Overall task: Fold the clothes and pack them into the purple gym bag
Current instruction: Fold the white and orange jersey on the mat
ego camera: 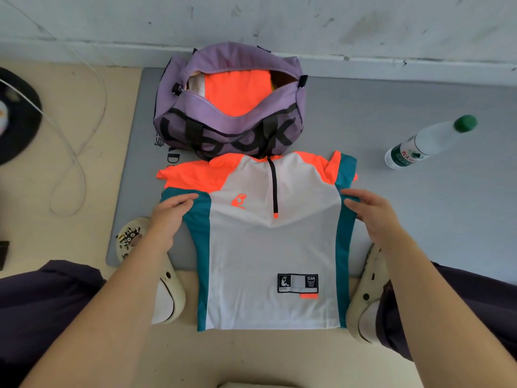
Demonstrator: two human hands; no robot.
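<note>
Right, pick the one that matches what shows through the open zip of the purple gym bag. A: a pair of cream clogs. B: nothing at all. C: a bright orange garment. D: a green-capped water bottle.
C: a bright orange garment fills the unzipped opening of the purple gym bag, while the water bottle lies apart on the grey mat, off to the bag's right.

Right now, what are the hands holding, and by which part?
Both hold the white jersey by its teal side panels below the sleeves: left hand on one edge, right hand on the other.
</note>
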